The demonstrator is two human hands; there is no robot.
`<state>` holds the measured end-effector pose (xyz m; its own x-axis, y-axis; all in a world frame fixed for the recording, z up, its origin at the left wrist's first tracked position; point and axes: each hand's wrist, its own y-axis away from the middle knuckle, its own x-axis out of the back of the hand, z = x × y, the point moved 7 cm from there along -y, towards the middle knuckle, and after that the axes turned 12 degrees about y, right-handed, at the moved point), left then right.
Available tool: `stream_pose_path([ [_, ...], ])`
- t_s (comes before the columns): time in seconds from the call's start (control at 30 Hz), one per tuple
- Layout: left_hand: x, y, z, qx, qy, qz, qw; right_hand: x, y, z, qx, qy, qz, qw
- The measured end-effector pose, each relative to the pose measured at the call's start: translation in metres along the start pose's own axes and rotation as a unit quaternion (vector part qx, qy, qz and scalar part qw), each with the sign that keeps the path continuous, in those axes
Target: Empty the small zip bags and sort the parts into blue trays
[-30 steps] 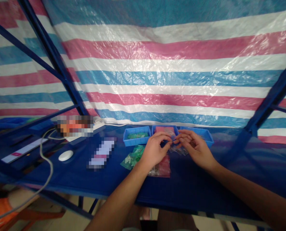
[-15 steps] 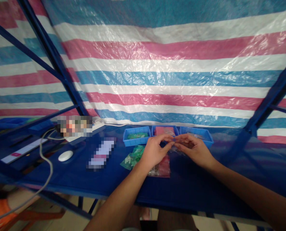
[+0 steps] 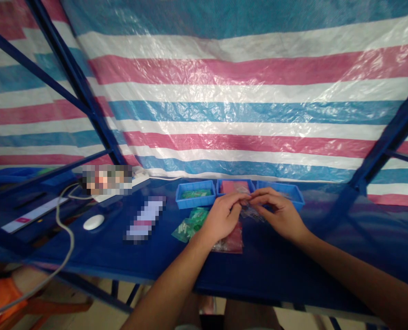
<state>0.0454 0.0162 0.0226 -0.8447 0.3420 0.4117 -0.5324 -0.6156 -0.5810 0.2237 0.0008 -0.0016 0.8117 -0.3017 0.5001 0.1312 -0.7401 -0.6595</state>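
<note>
My left hand (image 3: 222,215) and my right hand (image 3: 279,213) meet at the fingertips over the table, fingers bent in a pinch. Between them is a small clear plastic bag (image 3: 245,202), mostly hidden by the fingers. Just below lie more clear bags (image 3: 253,213) with small things inside, too blurred to name. Green plastic bags (image 3: 186,228) are left of my left wrist, and red plastic bags (image 3: 233,240) lie partly under that forearm.
Behind the hands stand a blue bin (image 3: 195,203) of green bags, a bin of pink-red bags (image 3: 234,187) and a right bin (image 3: 296,197), partly covered. Leftward are a blurred-out phone (image 3: 144,220), a white mouse (image 3: 94,222), a cable (image 3: 71,243) and a person's orange sleeve (image 3: 1,298).
My left thumb has drawn back toward its palm, and the right fingers have shifted slightly up. The bags and bins on the table stay where they were.
</note>
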Motion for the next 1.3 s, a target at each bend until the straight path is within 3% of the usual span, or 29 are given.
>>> stream_pose_path([
  [0.2,0.004,-0.002,0.001,0.004,-0.001,0.04,0.999,-0.001,0.0,-0.002,0.006,0.007,-0.015,1.0],
  [0.43,0.006,-0.002,-0.007,0.028,-0.018,0.065,0.997,-0.009,0.006,0.016,-0.116,-0.108,-0.03,0.987],
  [0.57,0.005,-0.003,-0.007,0.014,-0.011,0.052,0.998,-0.008,0.005,0.017,-0.132,-0.091,-0.014,0.987],
  [0.63,0.004,-0.003,-0.005,-0.001,-0.025,0.044,0.999,0.002,0.0,0.018,-0.123,-0.059,0.007,0.991],
  [0.73,0.0,-0.001,-0.006,-0.012,-0.086,0.012,0.996,0.034,-0.01,0.02,-0.073,0.047,0.071,0.994],
  [0.83,-0.002,0.002,-0.013,0.012,-0.155,-0.017,0.988,0.07,-0.019,0.02,0.01,0.244,0.12,0.962],
  [0.9,-0.002,0.003,-0.017,0.029,-0.186,-0.024,0.982,0.084,-0.023,0.026,0.043,0.321,0.122,0.938],
  [0.97,-0.001,0.004,-0.019,0.041,-0.206,-0.023,0.977,0.087,-0.025,0.032,0.068,0.365,0.095,0.924],
  [1.07,0.001,0.004,-0.021,0.049,-0.221,-0.014,0.974,0.075,-0.025,0.031,0.087,0.364,0.028,0.927],
  [1.17,0.002,0.003,-0.021,0.054,-0.225,-0.011,0.973,0.051,-0.02,0.01,0.127,0.315,-0.055,0.939],
  [1.3,0.001,0.003,-0.021,0.057,-0.226,-0.02,0.972,0.013,-0.005,-0.021,0.178,0.268,-0.165,0.932],
])
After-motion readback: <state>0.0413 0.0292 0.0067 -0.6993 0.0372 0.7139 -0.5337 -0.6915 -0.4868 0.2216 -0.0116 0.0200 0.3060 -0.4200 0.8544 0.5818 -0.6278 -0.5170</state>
